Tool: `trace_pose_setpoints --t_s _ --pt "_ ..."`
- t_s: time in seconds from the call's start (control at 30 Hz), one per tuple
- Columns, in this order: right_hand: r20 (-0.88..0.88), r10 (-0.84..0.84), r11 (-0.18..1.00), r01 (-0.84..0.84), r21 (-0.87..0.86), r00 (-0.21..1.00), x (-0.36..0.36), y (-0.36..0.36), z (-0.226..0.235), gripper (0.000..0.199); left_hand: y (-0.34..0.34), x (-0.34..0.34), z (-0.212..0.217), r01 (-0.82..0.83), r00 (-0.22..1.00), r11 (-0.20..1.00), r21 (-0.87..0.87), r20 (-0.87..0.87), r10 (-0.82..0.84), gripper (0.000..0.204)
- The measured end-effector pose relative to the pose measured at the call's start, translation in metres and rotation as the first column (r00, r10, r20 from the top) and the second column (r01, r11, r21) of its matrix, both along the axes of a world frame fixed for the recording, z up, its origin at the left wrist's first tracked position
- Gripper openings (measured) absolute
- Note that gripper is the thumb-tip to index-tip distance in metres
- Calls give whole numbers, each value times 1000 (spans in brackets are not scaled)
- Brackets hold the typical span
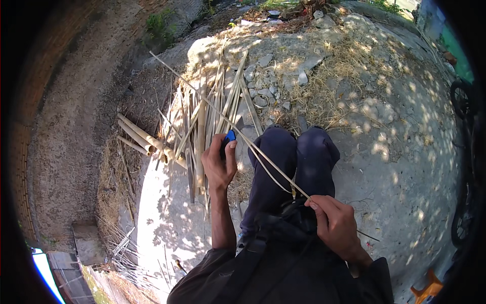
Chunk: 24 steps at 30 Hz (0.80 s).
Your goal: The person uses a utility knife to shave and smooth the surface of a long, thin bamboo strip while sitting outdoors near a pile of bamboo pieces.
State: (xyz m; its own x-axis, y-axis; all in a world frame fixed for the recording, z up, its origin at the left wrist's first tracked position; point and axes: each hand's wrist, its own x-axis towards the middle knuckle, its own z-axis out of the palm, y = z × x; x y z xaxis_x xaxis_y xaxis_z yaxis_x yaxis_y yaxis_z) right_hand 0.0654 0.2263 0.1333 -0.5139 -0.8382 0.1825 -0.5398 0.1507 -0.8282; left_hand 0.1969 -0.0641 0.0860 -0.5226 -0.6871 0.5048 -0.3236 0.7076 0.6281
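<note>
My left hand (pixel 219 163) is closed around a tool with a blue-and-black handle (pixel 230 136); its working end I cannot make out. A long, thin bamboo strip (pixel 192 87) slants from the far left, past this tool, down to my right hand (pixel 334 223). The fingers of that hand pinch the strip's near end above my lap. Below the strip, a thinner sliver (pixel 270 175) bows away from it over my dark trousers (pixel 276 152). Just beyond my left hand lies a pile of split bamboo (pixel 201 119) on the ground.
Several uncut bamboo poles (pixel 144 133) lie left of the pile. Pale curled shavings (pixel 349 66) and broken stones (pixel 266 91) cover the ground ahead. An orange object (pixel 428 288) stands at the lower right, and wheels (pixel 460 101) line the right rim.
</note>
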Motion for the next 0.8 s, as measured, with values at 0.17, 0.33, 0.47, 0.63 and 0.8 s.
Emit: trace_pose_setpoints --t_s 0.17,0.33,0.47,0.63,0.8 --pt "16 0 999 1 -47 1000 -1 2 -6 13 -5 -4 1 -29 1000 1000 -12 -8 28 24" --pt "44 3 999 -1 -44 999 -2 4 -4 13 -2 -8 -1 -73 996 997 -34 -58 71 20" --pt "106 -15 1000 15 1 994 -6 5 -2 13 -3 -3 -9 -34 994 999 20 -107 36 34" --pt "210 102 990 -79 -115 972 -15 4 -11 14 0 3 -6 -13 994 1000 23 -104 16 40" --pt "257 110 991 -87 -97 960 -21 1 -12 14 1 11 -2 105 975 984 143 -211 -74 41"
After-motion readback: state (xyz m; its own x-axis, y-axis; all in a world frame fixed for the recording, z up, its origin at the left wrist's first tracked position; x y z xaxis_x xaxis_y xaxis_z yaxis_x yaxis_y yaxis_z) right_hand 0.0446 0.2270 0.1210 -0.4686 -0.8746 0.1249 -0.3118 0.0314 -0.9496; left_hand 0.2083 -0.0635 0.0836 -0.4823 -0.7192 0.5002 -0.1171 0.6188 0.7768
